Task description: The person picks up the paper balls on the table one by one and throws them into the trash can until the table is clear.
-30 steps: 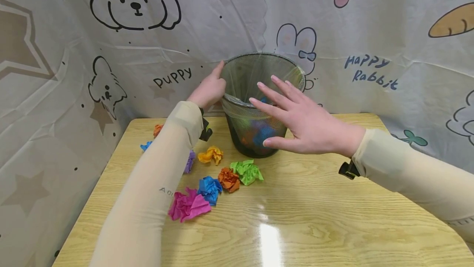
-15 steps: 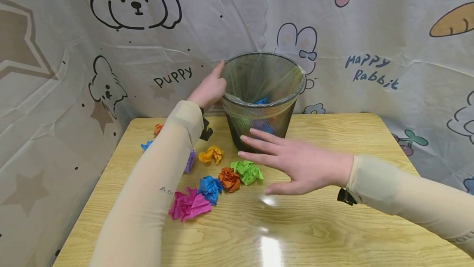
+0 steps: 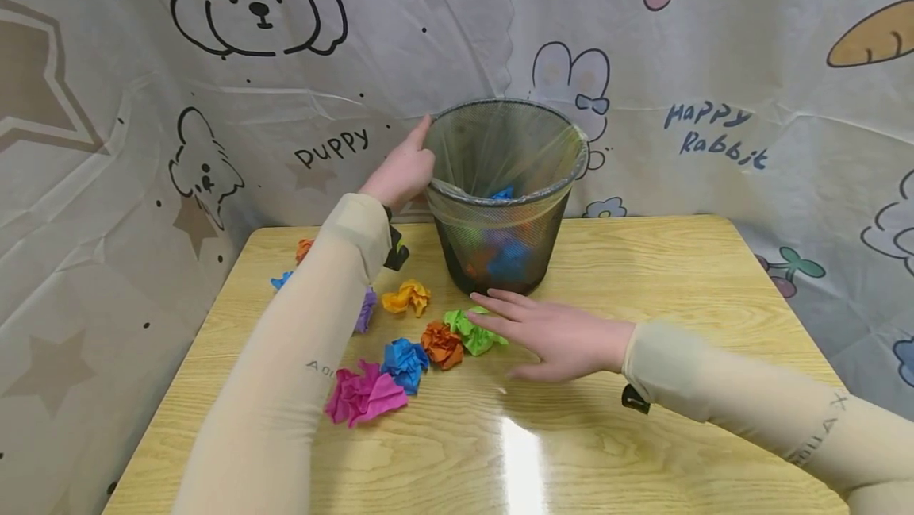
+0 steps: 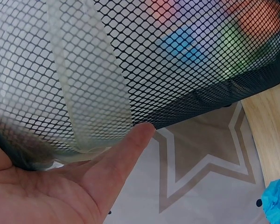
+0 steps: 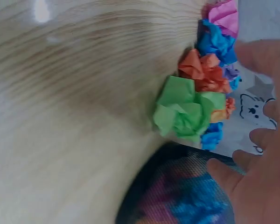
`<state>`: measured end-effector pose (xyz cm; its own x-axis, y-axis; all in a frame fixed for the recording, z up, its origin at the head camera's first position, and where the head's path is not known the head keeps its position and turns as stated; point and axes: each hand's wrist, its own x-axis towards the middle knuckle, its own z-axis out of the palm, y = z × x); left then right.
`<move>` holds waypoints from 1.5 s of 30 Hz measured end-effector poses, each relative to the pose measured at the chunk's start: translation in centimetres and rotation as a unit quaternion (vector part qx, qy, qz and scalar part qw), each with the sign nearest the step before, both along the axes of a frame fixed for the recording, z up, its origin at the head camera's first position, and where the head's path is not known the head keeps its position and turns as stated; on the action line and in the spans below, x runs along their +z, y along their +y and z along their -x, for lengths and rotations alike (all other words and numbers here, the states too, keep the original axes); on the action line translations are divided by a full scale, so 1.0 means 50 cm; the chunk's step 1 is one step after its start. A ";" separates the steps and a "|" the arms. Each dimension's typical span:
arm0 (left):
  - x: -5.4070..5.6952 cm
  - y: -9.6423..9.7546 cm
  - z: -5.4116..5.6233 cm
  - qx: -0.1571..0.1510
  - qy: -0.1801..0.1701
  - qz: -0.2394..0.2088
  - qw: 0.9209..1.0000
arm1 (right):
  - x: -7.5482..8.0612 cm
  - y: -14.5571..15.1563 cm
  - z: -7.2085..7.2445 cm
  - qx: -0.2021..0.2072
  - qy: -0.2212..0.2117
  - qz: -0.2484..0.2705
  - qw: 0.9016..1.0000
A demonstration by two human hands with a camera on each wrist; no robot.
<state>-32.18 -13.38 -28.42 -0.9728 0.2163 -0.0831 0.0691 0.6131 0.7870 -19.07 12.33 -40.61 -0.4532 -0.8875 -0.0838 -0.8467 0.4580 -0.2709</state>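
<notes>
At the back of the table stands a black mesh wastebasket (image 3: 510, 209) with a clear plastic liner and crumpled paper inside. My left hand (image 3: 401, 168) grips its left rim; in the left wrist view the thumb (image 4: 123, 156) lies against the outer mesh. My right hand (image 3: 557, 338) is over the table in front of the basket, fingers spread, holding nothing. Its fingertips reach over a crumpled green paper ball (image 3: 477, 331). An orange-brown paper ball (image 3: 442, 345) touches the green one. A blue ball (image 3: 405, 366) and a magenta ball (image 3: 364, 394) lie nearer me.
A yellow-orange paper ball (image 3: 407, 297) lies left of the basket. Purple paper (image 3: 366, 310), a small blue ball (image 3: 282, 281) and an orange one (image 3: 305, 250) are around my left forearm, partly covered. A printed cloth (image 3: 457, 23) hangs behind the wooden table (image 3: 643, 451).
My right hand has come down from in front of the basket's opening toward the green paper ball, moving nearer the table. The left hand keeps its place on the rim.
</notes>
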 end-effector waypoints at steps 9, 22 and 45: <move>0.003 0.002 0.003 0.002 -0.002 0.005 1.000 | -0.068 -0.042 0.019 -0.013 0.035 0.022 0.999; 0.000 0.003 0.003 0.004 -0.007 -0.006 1.000 | -0.111 -0.079 0.033 -0.032 0.089 0.028 0.995; 0.001 0.001 0.004 0.002 -0.002 0.010 1.000 | -0.113 -0.073 0.018 -0.055 0.107 0.053 0.991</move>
